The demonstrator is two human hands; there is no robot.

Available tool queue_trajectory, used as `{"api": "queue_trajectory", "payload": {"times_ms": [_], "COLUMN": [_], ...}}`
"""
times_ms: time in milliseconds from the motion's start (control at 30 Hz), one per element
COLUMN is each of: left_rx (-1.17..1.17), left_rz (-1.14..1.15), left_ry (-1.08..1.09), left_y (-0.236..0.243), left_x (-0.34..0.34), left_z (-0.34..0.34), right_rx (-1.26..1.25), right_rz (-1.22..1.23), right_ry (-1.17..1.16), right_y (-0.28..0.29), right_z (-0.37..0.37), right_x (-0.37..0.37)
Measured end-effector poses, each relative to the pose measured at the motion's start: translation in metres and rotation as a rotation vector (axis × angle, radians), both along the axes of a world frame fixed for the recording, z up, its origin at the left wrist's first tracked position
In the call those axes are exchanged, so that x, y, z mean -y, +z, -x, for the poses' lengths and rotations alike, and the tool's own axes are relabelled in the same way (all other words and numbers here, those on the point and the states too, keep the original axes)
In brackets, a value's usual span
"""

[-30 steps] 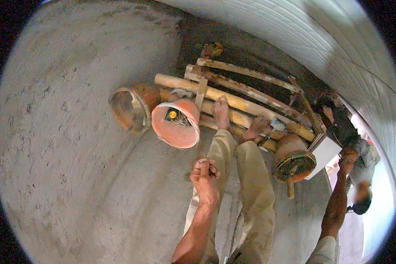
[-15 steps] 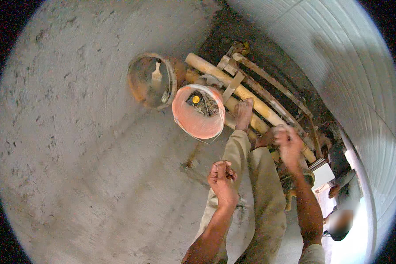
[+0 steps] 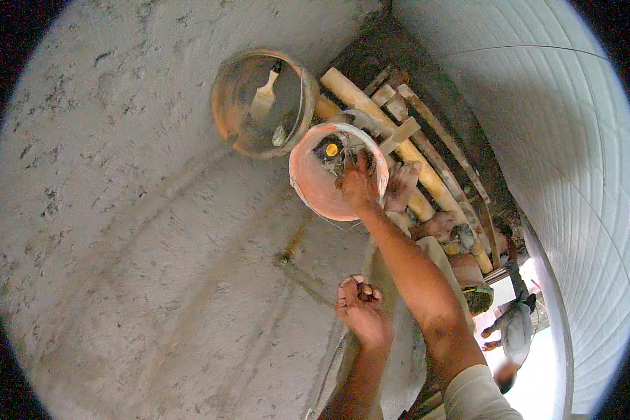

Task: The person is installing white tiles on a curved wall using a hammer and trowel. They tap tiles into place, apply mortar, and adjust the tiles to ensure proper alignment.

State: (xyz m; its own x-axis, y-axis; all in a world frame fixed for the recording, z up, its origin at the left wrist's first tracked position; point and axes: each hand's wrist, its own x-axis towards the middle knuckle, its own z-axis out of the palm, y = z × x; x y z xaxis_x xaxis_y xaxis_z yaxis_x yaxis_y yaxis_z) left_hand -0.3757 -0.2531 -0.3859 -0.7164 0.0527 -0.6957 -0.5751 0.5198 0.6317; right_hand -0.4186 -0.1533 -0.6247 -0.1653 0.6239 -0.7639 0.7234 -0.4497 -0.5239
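My right hand (image 3: 359,185) is inside the orange bucket (image 3: 308,175), far of my left hand (image 3: 362,313), at thin pieces (image 3: 338,165); whether either curled grip holds any, I cannot tell. I judge them light, stiff, perhaps sharp: best pinched mid-length.

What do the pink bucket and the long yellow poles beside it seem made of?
Bucket: probably plastic, dull and smeared, judging by its thin, evenly coloured wall. Poles: likely bamboo, from their smooth yellowish surface and round shape, though peeled wood is possible.
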Motion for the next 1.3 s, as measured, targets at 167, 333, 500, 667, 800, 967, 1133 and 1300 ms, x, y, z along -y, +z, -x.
{"api": "queue_trajectory", "payload": {"times_ms": [167, 333, 500, 667, 800, 967, 1133, 1300], "left_rx": [0.042, 0.058, 0.043, 0.059, 0.105, 0.102, 0.098, 0.149], "left_rz": [0.012, 0.061, -0.006, 0.035, -0.014, -0.022, 0.001, -0.03], "left_ry": [0.043, 0.102, 0.148, 0.16, 0.166, 0.17, 0.16, 0.167], "left_y": [-0.001, -0.006, -0.002, -0.007, -0.01, -0.008, -0.008, -0.007], "left_x": [-0.004, -0.003, -0.008, -0.001, 0.007, 0.009, 0.003, 0.006], "left_z": [0.002, 0.007, 0.006, 0.003, 0.008, 0.01, 0.008, 0.01], "right_rx": [0.071, 0.005, -0.025, 0.201, 0.205, 0.249, 0.26, 0.26], "right_rz": [-0.145, -0.157, 0.086, -0.287, -0.251, -0.191, -0.295, -0.271], "right_ry": [0.147, 0.161, 0.085, -0.044, 0.044, 0.01, -0.008, 0.048], "right_y": [-0.031, -0.028, -0.007, -0.049, -0.057, -0.034, -0.057, -0.049], "right_z": [0.006, 0.008, 0.006, 0.011, 0.017, 0.021, 0.019, 0.017], "right_x": [0.018, 0.033, 0.012, 0.032, 0.031, 0.019, 0.036, 0.029]}}
